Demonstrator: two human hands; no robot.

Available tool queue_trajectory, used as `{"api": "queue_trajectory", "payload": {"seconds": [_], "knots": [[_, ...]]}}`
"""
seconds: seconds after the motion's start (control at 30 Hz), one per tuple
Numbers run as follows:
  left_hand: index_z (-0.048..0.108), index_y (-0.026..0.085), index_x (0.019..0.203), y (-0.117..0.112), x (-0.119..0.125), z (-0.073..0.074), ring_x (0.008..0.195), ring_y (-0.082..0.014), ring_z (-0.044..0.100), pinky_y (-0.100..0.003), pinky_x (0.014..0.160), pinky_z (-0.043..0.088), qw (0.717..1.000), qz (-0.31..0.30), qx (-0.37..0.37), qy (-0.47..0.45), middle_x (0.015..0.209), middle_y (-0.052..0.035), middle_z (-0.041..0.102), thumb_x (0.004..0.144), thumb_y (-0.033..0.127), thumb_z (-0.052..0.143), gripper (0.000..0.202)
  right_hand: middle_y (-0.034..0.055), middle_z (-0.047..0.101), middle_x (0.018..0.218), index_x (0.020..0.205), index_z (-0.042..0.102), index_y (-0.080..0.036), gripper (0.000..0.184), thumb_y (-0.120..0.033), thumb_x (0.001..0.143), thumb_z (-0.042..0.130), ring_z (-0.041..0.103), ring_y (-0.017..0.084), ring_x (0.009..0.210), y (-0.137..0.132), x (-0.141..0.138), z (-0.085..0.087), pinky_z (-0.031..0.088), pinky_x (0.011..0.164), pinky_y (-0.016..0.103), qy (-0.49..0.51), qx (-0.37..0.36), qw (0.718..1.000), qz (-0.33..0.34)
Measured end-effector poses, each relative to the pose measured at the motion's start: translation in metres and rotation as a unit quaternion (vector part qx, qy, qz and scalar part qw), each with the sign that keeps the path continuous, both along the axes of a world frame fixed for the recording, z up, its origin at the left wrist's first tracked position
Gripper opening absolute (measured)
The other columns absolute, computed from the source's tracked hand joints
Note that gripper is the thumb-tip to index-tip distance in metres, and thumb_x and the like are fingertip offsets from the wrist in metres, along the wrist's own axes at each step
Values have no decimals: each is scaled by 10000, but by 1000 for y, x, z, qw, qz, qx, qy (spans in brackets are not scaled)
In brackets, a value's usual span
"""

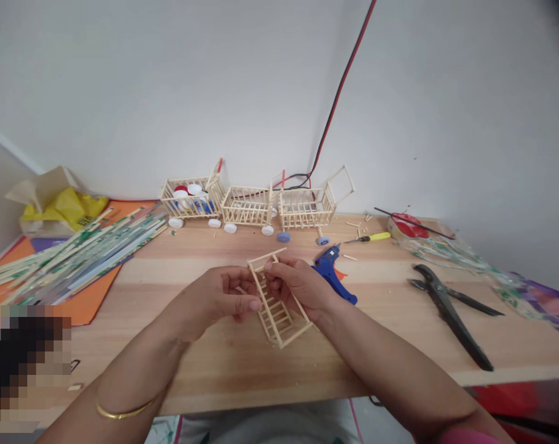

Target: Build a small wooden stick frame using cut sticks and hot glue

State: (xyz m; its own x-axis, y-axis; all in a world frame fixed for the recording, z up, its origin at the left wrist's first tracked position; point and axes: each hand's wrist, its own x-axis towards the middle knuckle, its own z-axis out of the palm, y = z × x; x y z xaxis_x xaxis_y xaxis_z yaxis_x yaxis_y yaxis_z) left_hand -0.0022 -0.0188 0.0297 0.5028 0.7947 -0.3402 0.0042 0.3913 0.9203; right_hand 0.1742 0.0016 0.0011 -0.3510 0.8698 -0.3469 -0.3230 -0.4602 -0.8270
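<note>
Over the front middle of the table I hold a small open basket frame (271, 317) made of thin wooden sticks, tilted with its rungs showing. My left hand (221, 296) grips its left side, thumb along the near edge and fingers curled behind. At the upper part, my right hand (298, 280) pinches the frame between thumb and fingers; whether a loose stick is also in that pinch is hidden. Just beyond my right wrist lies a blue glue gun (334, 274). Behind stand three mini shopping carts of sticks: a filled one (191, 198), a middle one (247, 208) and a blue-wheeled one (307, 209).
Bundled wooden sticks (85, 259) lie on an orange sheet (108, 296) at left, by a yellow packet (71, 206). To the right are cutters (450, 311), a yellow-handled screwdriver (374, 237), a red-and-white bowl (406, 227) and plastic wrapping (469, 265). A cable (342, 92) hangs down the wall.
</note>
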Motion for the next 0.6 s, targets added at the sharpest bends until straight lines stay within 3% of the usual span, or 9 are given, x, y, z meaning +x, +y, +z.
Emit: {"api": "queue_trajectory", "payload": {"seconds": [0.1, 0.3, 0.6], "knots": [[698, 176, 915, 2, -7, 2, 580, -89, 502, -196, 522, 400, 999, 22, 22, 31, 738, -16, 636, 627, 288, 763, 316, -58, 455, 502, 594, 508, -162, 253, -292, 642, 720, 368, 53, 472, 1, 0, 1, 251, 484, 212, -2, -3, 1000, -1], [658, 123, 738, 3, -4, 0, 488, -74, 492, -205, 495, 394, 983, 143, 67, 93, 657, -12, 604, 740, 422, 650, 299, -57, 446, 513, 582, 482, -163, 281, -304, 653, 714, 368, 54, 478, 1, -1, 0, 247, 492, 218, -12, 7, 1000, 10], [605, 108, 648, 1, 16, -9, 414, -52, 456, -176, 415, 320, 983, 177, 18, 32, 603, -3, 598, 734, 385, 638, 292, -60, 446, 515, 598, 483, -167, 299, -333, 645, 727, 367, 57, 481, 1, -2, 0, 250, 490, 221, -20, 12, 1000, 12]]}}
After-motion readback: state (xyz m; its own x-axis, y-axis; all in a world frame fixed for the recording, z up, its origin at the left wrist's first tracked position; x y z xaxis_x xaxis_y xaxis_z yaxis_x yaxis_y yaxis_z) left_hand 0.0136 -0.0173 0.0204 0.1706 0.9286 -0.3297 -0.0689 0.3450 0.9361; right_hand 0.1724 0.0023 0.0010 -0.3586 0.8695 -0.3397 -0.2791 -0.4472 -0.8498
